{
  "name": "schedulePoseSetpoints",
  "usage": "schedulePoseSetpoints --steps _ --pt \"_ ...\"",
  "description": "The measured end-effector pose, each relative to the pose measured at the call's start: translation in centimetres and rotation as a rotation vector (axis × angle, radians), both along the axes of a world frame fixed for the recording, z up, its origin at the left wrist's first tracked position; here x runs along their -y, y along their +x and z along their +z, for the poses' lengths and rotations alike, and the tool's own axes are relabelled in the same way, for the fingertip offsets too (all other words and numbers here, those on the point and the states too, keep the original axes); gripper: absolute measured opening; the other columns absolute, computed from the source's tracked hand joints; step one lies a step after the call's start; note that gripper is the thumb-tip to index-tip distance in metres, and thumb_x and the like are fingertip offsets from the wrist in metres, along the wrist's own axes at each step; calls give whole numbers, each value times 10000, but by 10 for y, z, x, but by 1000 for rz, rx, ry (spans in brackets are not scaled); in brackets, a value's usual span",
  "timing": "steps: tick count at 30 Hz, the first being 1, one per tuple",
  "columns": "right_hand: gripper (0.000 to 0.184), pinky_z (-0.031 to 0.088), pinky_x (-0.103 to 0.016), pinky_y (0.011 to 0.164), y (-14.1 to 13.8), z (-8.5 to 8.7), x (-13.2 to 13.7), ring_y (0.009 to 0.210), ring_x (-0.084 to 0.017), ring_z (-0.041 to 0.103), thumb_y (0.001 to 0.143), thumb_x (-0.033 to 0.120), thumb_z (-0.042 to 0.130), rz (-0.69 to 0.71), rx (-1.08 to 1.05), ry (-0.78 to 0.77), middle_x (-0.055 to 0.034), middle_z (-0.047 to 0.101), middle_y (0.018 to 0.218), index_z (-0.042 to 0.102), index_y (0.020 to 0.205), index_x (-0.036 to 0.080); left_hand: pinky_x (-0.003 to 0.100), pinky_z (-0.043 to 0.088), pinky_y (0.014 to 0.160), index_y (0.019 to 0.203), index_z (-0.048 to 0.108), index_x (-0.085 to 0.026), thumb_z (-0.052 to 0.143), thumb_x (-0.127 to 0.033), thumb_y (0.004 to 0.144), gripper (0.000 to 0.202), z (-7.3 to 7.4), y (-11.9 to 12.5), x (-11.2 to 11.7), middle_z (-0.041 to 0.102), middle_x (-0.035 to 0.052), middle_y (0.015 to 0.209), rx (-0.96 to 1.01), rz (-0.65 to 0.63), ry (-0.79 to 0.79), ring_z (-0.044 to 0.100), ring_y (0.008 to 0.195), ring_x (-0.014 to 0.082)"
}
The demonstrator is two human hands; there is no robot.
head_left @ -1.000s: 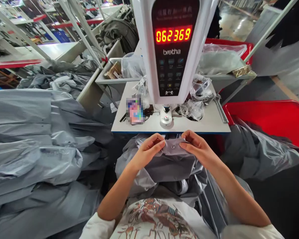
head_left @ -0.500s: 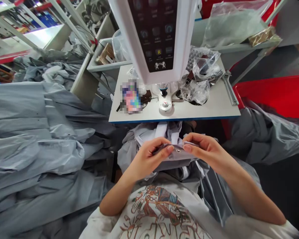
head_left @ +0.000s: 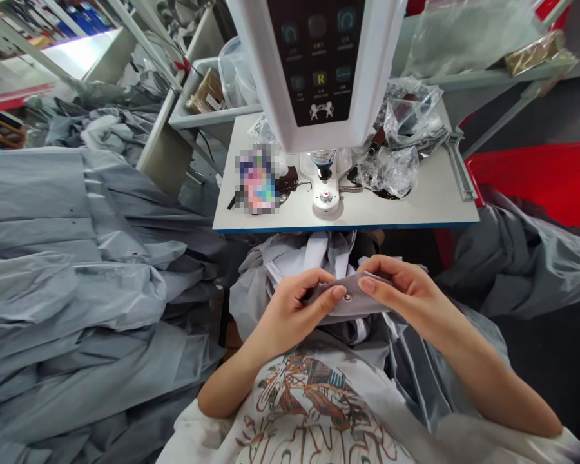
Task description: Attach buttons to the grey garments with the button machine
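From here I see the head camera tipped lower, with the red readout gone above the machine panel (head_left: 316,64). The left hand (head_left: 294,312) and right hand (head_left: 408,290) have moved rightward, pinching the grey fabric flap (head_left: 355,299) narrower, and white lining (head_left: 318,250) now shows beyond it.

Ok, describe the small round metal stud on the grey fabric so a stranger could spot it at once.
Start at the tall white machine panel above a white worktable. Just in front of the table's edge, the person's left hand and right hand pinch a folded flap of grey fabric. The small round metal stud sits on that flap, between the two hands.
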State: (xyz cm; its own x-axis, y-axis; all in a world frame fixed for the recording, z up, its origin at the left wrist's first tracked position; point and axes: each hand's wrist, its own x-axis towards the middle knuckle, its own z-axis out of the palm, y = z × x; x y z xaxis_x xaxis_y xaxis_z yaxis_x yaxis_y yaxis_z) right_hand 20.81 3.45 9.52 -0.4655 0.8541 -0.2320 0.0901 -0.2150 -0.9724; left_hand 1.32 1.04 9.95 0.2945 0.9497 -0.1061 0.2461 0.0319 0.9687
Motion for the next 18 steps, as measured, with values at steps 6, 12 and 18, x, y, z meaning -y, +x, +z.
schedulePoseSetpoints --steps 6,12,18 --pt "353 323 -204 494 4 -4 -2 586 -88 438 819 510 627 103 78 -16 6 518 675 608 787 159 184 250 458 763 578 -144 528 -383 913 286 -4 1 2 407 -50 561 8 1 15 300 498 51" --pt "317 309 -199 497 6 -2 0 575 -76 410 842 469 621 150 70 -3 26 484 653 578 775 162 190 237 461 746 552 -147 503 -397 927 312 -7 0 5 366 -53 558 44 5 -22 285 501 53" --pt "362 308 -202 501 6 -4 -1 585 -80 401 871 522 558 174 77 -39 24 470 671 559 795 168 191 241 466 766 534 -148 489 -431 925 328 -6 -1 4 380 -47 585 60 -22 -102 304 523 58"
